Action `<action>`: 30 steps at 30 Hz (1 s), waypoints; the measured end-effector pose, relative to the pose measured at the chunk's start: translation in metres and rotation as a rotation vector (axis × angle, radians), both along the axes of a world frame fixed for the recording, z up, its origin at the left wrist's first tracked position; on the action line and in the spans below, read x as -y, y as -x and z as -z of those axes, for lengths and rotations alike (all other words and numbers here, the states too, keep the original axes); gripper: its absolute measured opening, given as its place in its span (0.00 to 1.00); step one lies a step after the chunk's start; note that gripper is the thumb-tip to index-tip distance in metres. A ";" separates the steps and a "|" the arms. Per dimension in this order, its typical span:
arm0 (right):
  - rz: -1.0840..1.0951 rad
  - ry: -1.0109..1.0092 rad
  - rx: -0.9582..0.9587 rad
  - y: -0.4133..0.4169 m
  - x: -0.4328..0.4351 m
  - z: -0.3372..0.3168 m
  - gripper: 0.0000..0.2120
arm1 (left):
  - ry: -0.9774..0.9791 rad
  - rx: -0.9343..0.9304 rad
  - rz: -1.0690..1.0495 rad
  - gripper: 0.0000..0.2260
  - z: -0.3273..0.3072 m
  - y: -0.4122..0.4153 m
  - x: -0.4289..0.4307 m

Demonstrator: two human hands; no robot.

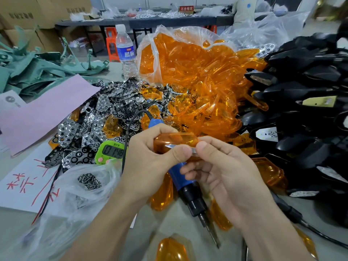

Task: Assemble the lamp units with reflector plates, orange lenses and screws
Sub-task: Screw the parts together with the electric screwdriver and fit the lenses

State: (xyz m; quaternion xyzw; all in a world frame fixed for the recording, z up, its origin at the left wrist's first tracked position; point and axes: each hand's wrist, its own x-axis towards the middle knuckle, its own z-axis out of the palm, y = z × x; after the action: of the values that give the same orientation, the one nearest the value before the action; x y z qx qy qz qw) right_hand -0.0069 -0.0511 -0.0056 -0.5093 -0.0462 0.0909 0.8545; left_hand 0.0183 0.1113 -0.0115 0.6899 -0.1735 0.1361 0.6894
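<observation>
1. An orange lens (pixel 175 141) is held at the middle of the view, above the table (pixel 143 223), with a thin silvery reflector plate (pixel 194 151) seen along its lower edge.
2. The lens is grasped by the left hand (pixel 148 159), whose fingers are curled over its top and whose thumb is pressed against its near side.
3. The right end of the lens and plate is pinched by the right hand (pixel 227 172) between thumb and forefinger; the other fingers are curled beneath.
4. A blue and black electric screwdriver (pixel 190 193) is seen under the hands, its bit pointed toward 5 o'clock. Whether it is touched by a finger cannot be told.
5. A clear bag of orange lenses (pixel 188 63) is heaped at 12 o'clock from the hands.
6. A pile of silvery reflector plates (pixel 113 110) is spread at 10 o'clock.
7. Black lamp housings (pixel 310 91) are stacked at 2 to 3 o'clock.
8. Screws (pixel 89 181) are kept in a clear bag at 8 o'clock, just below a green timer (pixel 111 151).
9. A loose lens (pixel 171 249) is laid at 6 o'clock, near the bottom edge.
10. A water bottle (pixel 125 51) is stood upright at 11 o'clock, beside the lens bag.
</observation>
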 end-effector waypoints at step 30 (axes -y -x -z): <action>-0.119 2.020 0.200 -0.070 0.118 -0.047 0.26 | -0.487 -0.095 -0.206 0.13 -0.042 -0.005 0.012</action>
State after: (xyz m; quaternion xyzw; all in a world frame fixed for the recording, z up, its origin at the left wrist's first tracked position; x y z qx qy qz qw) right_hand 0.0634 -0.1692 0.0418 -0.9952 -0.0444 0.0870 0.0113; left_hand 0.0235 0.0991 0.0309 0.8550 -0.0975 0.1273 0.4932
